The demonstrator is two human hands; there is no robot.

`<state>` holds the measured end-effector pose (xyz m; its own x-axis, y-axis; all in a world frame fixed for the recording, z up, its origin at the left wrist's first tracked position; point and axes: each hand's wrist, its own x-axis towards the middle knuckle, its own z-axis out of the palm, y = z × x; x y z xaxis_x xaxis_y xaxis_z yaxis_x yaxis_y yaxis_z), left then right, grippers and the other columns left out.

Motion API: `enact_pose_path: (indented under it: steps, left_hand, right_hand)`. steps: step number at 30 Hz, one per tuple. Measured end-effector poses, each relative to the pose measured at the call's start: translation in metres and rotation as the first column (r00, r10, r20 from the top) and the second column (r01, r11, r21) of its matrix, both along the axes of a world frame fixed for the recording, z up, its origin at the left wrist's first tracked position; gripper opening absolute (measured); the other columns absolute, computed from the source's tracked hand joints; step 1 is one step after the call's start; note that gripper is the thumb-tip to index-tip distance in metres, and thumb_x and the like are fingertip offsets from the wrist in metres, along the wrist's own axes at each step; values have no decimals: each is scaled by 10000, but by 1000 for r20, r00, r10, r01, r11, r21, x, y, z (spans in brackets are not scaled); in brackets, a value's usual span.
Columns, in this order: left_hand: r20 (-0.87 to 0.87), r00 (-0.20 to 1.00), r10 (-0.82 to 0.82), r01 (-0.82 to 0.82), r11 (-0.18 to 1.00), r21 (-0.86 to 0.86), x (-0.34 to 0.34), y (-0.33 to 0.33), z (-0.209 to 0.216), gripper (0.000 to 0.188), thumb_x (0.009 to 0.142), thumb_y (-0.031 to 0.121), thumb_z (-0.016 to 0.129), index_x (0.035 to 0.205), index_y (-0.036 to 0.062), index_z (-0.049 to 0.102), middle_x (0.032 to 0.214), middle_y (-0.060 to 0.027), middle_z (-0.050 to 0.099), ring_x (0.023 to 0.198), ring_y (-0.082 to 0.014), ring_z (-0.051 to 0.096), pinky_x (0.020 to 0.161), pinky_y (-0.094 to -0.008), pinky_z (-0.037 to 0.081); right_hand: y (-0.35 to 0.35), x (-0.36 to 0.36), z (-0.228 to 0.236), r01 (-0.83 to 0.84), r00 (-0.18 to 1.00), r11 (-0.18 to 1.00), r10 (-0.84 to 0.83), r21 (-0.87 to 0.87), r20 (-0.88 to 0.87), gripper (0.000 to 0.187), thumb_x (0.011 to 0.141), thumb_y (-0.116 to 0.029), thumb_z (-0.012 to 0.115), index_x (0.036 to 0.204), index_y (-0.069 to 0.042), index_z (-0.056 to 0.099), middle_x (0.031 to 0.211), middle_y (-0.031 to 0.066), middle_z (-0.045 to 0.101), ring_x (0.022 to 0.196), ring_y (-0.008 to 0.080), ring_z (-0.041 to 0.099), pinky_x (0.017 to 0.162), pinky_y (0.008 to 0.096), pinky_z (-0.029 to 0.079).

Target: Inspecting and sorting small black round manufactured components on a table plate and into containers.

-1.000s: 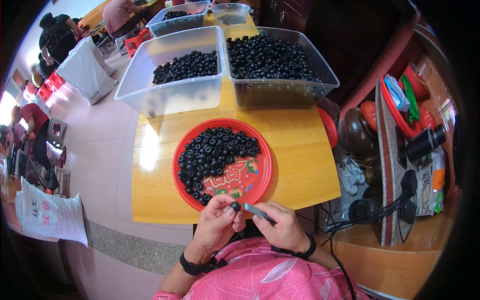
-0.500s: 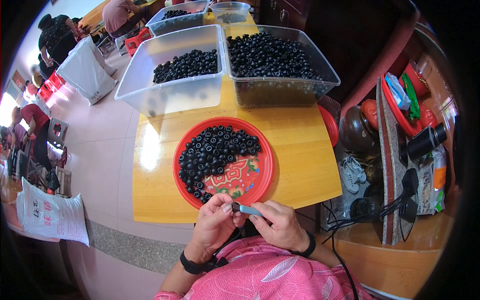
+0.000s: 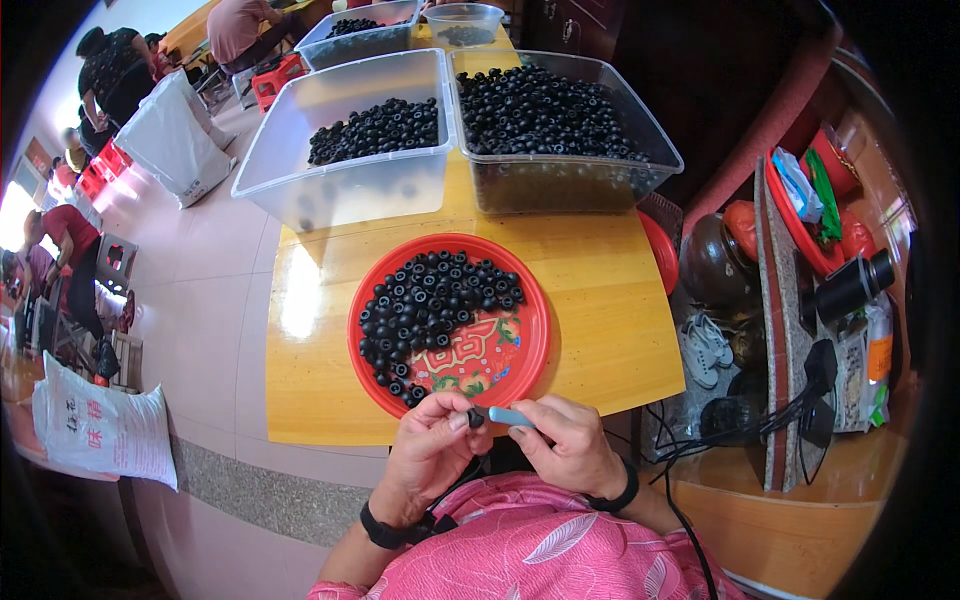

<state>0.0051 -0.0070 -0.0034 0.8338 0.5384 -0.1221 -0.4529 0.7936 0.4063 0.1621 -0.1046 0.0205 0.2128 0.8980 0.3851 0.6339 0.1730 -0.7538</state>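
Observation:
In front of my body, just past the near edge of the table, my left hand (image 3: pixel 428 445) pinches a small black ring-like piece (image 3: pixel 475 417) between thumb and fingers. My right hand (image 3: pixel 570 448) is closed on a slim light-blue tool (image 3: pixel 508 416), probably a handle; its kind cannot be made out. The tool points left at the black piece, with a narrow gap between. Beyond my hands lies a round red tray (image 3: pixel 540 350) with a printed pattern. Many similar black pieces (image 3: pixel 428 312), round with pale-rimmed holes, cover its left and far parts.
Two clear plastic bins, left (image 3: pixel 345 190) and right (image 3: pixel 570 185), hold more black pieces on the yellow table (image 3: pixel 610 330). Cables (image 3: pixel 690 450) run beside my right arm to a cluttered shelf. White sacks (image 3: pixel 105 425) and seated people are at the left.
My right hand has shifted slightly right, drawing the blue tool away from the black piece. My left hand still pinches that piece, which now shows more of itself.

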Motion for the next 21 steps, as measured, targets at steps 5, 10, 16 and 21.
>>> enact_pose_path:
  steps: [5, 10, 16, 21]
  left_hand:
    - [-45, 998, 33, -34, 999, -14, 0, 0, -2, 131, 863, 51, 544, 992, 28, 551, 858, -82, 591, 744, -159, 543, 670, -311, 431]
    - [-32, 999, 38, -38, 999, -19, 1, 0, 0, 134, 864, 50, 543, 996, 28, 552, 867, -84, 597, 749, -159, 546, 672, -311, 433]
    - [-32, 999, 42, -42, 999, -4, 0, 0, -2, 137, 856, 45, 554, 990, 22, 554, 882, -95, 602, 752, -161, 548, 671, -311, 432]
    - [22, 1000, 4, -4, 1000, -15, -3, -4, 4, 146, 843, 39, 568, 986, 14, 556, 900, -106, 599, 772, -179, 549, 674, -319, 429]
  right_hand:
    - [-2, 1, 5, -67, 997, 996, 69, -58, 30, 251, 727, -54, 658, 960, 11, 592, 716, 127, 564, 615, 286, 581, 529, 353, 452]
    - [-1, 0, 4, -42, 998, 999, 43, -23, 51, 259, 719, -72, 666, 950, 13, 586, 684, 117, 542, 593, 285, 570, 513, 368, 448]
    - [-1, 1, 3, -50, 996, 999, 51, -16, 68, 274, 710, -75, 673, 954, 11, 585, 675, 113, 532, 583, 285, 564, 509, 371, 446]
    - [-1, 1, -1, 21, 983, 998, -33, 66, 183, 252, 711, -39, 660, 946, 6, 584, 641, 120, 504, 567, 293, 544, 503, 377, 436]
